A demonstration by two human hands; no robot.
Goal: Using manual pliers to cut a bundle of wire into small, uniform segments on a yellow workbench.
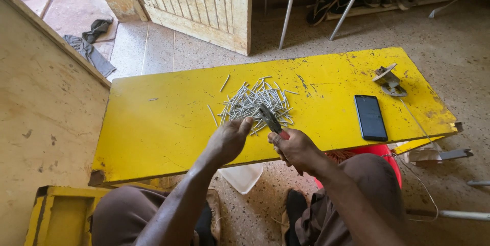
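Sorting nails, the left hand (230, 139) pinches into the nail pile (258, 104) mid-desk (153, 133) while the right hand (296, 149) grips red-handled pliers (270, 119), jaws needing alignment.

Bright, even daylight – came from upper left, w/ the tiled floor (76, 6) by the doorway washed pale. Yellow tabletop (153, 123) lit flat, slight sheen, soft shadows only. Sharp at centre – edges bowed by wide-angle lens, bottom corners a bit soft.
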